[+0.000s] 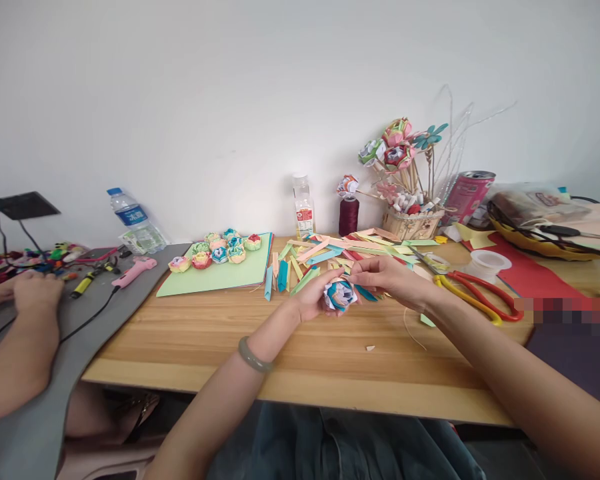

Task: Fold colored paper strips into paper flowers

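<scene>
A round paper flower (340, 295) with white and blue petals rests in my left hand (316, 293), whose fingers are wrapped around it. At the flower's far right edge, my right hand (375, 275) has thumb and fingers pinched together. What lies between those fingertips is too small to make out. A blue folded paper piece (365, 293) shows just under the right hand; whether it is held or lies on the table cannot be told. Behind both hands spreads a pile of folded paper strips (320, 252) in several colours. A thin thread (414, 333) curves over the table to the right.
Several finished paper flowers (220, 254) sit on green paper (210, 281) at left. Scissors (473, 297) and a plastic cup (485, 265) are at right. A thread spool (349, 217), bottle (303, 210) and flower basket (413, 223) stand behind. Another person's hands (37, 293) are far left.
</scene>
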{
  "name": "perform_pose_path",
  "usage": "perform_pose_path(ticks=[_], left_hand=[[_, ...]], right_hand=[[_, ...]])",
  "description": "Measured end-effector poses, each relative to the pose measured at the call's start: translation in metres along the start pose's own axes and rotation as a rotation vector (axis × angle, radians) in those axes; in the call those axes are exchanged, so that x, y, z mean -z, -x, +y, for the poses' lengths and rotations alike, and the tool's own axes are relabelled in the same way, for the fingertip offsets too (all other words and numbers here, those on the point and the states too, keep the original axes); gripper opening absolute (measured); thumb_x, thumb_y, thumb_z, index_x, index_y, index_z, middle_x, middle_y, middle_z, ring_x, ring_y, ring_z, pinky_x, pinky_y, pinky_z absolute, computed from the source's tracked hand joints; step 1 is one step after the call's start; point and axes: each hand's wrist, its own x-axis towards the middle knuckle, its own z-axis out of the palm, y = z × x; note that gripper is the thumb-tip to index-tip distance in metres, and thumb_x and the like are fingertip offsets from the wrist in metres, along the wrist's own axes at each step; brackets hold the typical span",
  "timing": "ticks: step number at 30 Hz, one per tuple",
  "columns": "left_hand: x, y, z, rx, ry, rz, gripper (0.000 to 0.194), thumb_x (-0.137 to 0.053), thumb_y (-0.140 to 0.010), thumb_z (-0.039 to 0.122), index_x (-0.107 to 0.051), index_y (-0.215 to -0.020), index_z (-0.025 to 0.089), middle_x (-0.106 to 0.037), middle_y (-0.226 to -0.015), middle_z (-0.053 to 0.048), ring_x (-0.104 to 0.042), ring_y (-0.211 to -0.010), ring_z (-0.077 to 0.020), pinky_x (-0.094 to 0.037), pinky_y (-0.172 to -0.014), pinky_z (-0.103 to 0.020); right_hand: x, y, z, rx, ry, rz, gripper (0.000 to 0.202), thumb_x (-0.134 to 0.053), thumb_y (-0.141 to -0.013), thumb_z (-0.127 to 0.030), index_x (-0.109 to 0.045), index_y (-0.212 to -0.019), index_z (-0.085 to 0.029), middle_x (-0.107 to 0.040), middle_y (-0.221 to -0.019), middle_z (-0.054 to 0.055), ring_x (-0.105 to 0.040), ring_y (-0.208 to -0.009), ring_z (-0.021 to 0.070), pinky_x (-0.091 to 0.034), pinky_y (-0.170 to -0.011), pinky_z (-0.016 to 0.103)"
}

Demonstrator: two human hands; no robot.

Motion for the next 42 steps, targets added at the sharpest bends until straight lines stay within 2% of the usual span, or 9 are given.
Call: perform_pose_path(ticks=[5,9,13,18,22,25,30,35,42], left_hand=[[0.002,0.002,0.001,0.013,0.001,-0.108,0.055,-0.039,-0.077,0.057,-0.062,-0.071,0.007,-0.055,-0.047,-0.005,-0.049,-0.037,-0.0106,-0.025,-0.033,-0.019],[0.002,0.002,0.001,-0.033,0.044,-0.107,0.051,-0.042,-0.077,0.055,-0.063,-0.076,0.008,-0.057,-0.051,-0.005,-0.05,-0.039,-0.011,-0.029,-0.035,-0.019],[0.002,0.001,0.0,-0.074,0.059,-0.073,0.052,-0.044,-0.076,0.057,-0.063,-0.079,0.008,-0.057,-0.051,-0.005,-0.052,-0.043,-0.0116,-0.031,-0.037,-0.019],[-0.002,0.002,0.002,-0.232,0.183,0.0,0.052,-0.044,-0.076,0.06,-0.06,-0.086,0.012,-0.053,-0.053,0.001,-0.038,-0.036,-0.003,-0.025,-0.034,-0.014],[-0.003,0.004,0.002,-0.372,0.224,0.005,0.047,-0.056,-0.07,0.056,-0.058,-0.096,0.016,-0.054,-0.061,0.002,-0.048,-0.046,-0.0053,-0.04,-0.04,-0.015],[-0.003,0.005,0.002,-0.457,0.223,0.005,0.051,-0.063,-0.067,0.049,-0.055,-0.108,0.02,-0.058,-0.072,0.001,-0.055,-0.055,-0.0068,-0.049,-0.048,-0.017],[-0.006,0.007,0.005,-0.539,0.216,0.004,0.055,-0.069,-0.066,0.039,-0.052,-0.117,0.026,-0.059,-0.088,0.0,-0.059,-0.071,-0.0088,-0.053,-0.06,-0.02],[-0.01,0.008,0.006,-0.563,0.171,0.113,0.054,-0.072,-0.062,0.016,-0.056,-0.111,0.029,-0.056,-0.113,0.0,-0.059,-0.089,-0.0121,-0.052,-0.072,-0.024],[-0.009,0.007,0.005,-0.544,0.172,0.13,0.054,-0.071,-0.062,0.013,-0.056,-0.111,0.027,-0.059,-0.104,0.0,-0.059,-0.085,-0.0117,-0.052,-0.07,-0.024]], right_hand=[[0.001,0.0,0.002,0.003,-0.143,-0.117,0.032,-0.064,-0.072,-0.044,-0.057,-0.066,-0.013,-0.05,-0.054,-0.003,-0.032,-0.046,0.0054,-0.019,-0.044,0.022],[0.001,0.001,0.001,0.049,-0.188,-0.027,0.03,-0.065,-0.072,-0.043,-0.055,-0.071,-0.015,-0.045,-0.053,-0.005,-0.03,-0.044,0.005,-0.017,-0.043,0.022],[0.001,0.001,0.0,0.086,-0.11,-0.005,0.03,-0.067,-0.069,-0.042,-0.054,-0.07,-0.015,-0.052,-0.058,-0.002,-0.038,-0.048,0.0069,-0.022,-0.043,0.022],[0.001,0.002,-0.003,0.178,-0.085,0.32,0.029,-0.062,-0.073,-0.043,-0.054,-0.065,-0.016,-0.038,-0.051,-0.006,-0.031,-0.045,0.0061,-0.022,-0.043,0.022],[-0.004,0.008,-0.012,0.361,0.006,0.525,0.021,-0.063,-0.072,-0.04,-0.056,-0.07,-0.019,-0.05,-0.065,-0.001,-0.045,-0.058,0.0107,-0.034,-0.051,0.023],[-0.009,0.013,-0.016,0.496,0.192,0.511,0.015,-0.061,-0.075,-0.035,-0.059,-0.075,-0.02,-0.055,-0.075,0.002,-0.05,-0.067,0.0136,-0.04,-0.057,0.026],[-0.011,0.013,-0.013,0.576,0.501,0.493,0.012,-0.058,-0.079,-0.031,-0.062,-0.081,-0.02,-0.055,-0.072,0.003,-0.047,-0.059,0.0123,-0.039,-0.051,0.025],[-0.009,0.012,-0.009,0.599,0.559,0.557,0.011,-0.055,-0.08,-0.027,-0.062,-0.083,-0.02,-0.054,-0.07,0.002,-0.048,-0.058,0.0129,-0.039,-0.052,0.027],[-0.009,0.013,-0.012,0.62,0.555,0.523,0.011,-0.054,-0.08,-0.027,-0.063,-0.083,-0.022,-0.058,-0.079,0.004,-0.051,-0.063,0.0144,-0.041,-0.054,0.028]])
